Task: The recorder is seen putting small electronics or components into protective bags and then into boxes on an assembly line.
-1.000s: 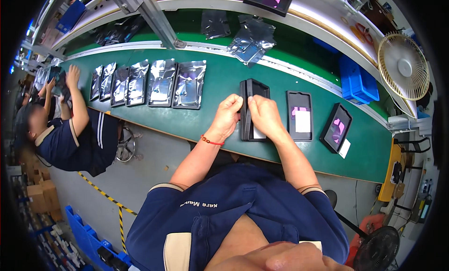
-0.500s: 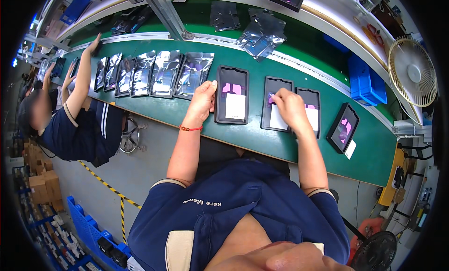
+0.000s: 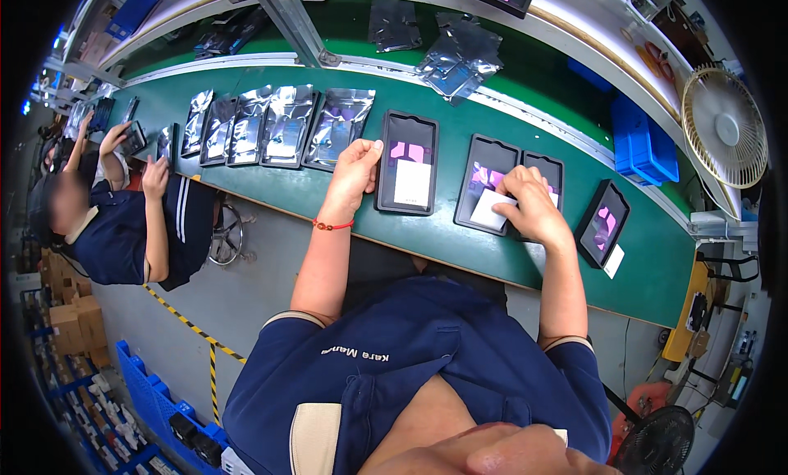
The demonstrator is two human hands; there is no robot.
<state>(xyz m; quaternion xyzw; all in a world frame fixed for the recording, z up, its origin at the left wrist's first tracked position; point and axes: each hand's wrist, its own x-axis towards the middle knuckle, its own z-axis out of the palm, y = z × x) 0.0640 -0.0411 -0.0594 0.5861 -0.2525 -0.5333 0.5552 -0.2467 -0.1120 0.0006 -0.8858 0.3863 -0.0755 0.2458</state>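
Head view: two bare hands at open black trays on a green table [image 3: 443, 233].
The left hand [image 3: 357, 173] has its fingers curled at the edge of the left tray [image 3: 412, 128], which holds a purple piece [image 3: 400, 150] and a white slip [image 3: 413, 184]; whether they grip, I cannot tell. The right hand [image 3: 533, 204] has fingers clamped on a white card [image 3: 487, 211], tilted over the middle tray [image 3: 494, 150].

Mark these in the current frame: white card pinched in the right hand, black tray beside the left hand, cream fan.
White card [image 3: 487, 210], head view: its exposed white face.
Black tray [image 3: 414, 130], head view: bare upper part of its inside.
Cream fan [image 3: 725, 129], head view: its hub.
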